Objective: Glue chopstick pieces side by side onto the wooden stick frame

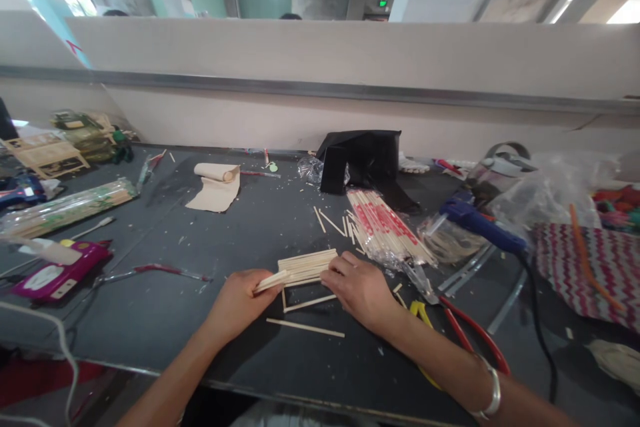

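Note:
A small panel of pale wooden sticks [306, 265] laid side by side rests on the dark table [165, 313] in front of me. My left hand [239, 301] is closed on a single stick at the panel's left end. My right hand [361, 288] presses its fingers on the panel's right end. Under the panel lies a thin stick frame [309, 303]. One loose stick [305, 327] lies just nearer to me.
A pack of wrapped chopsticks [383, 225] lies right of the panel, with red-handled pliers [475, 333] and a blue glue gun [483, 225] beyond. A black bag [363, 159], a paper roll [216, 180], a bagged stick bundle [65, 208] and a pink case [63, 270] lie around.

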`<action>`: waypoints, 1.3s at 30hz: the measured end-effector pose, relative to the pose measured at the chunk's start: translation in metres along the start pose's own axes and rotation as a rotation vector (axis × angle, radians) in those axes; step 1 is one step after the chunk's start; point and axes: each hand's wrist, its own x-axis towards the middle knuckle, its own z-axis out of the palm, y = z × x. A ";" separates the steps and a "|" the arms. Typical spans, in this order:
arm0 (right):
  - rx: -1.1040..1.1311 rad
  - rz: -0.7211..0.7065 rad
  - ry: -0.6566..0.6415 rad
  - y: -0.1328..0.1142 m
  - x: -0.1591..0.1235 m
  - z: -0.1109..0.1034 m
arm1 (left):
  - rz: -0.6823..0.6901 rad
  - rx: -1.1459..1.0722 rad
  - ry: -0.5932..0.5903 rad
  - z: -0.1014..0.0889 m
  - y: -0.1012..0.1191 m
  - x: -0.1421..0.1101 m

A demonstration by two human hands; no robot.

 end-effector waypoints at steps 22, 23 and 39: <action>0.304 0.419 -0.226 0.037 -0.016 -0.024 | 0.034 0.262 -0.081 -0.002 0.008 0.001; 0.306 0.419 -0.236 0.035 -0.014 -0.024 | 0.031 0.262 -0.087 -0.002 0.007 0.001; 0.286 0.483 -0.199 0.027 -0.006 -0.005 | -0.012 0.296 -0.125 -0.002 0.006 0.003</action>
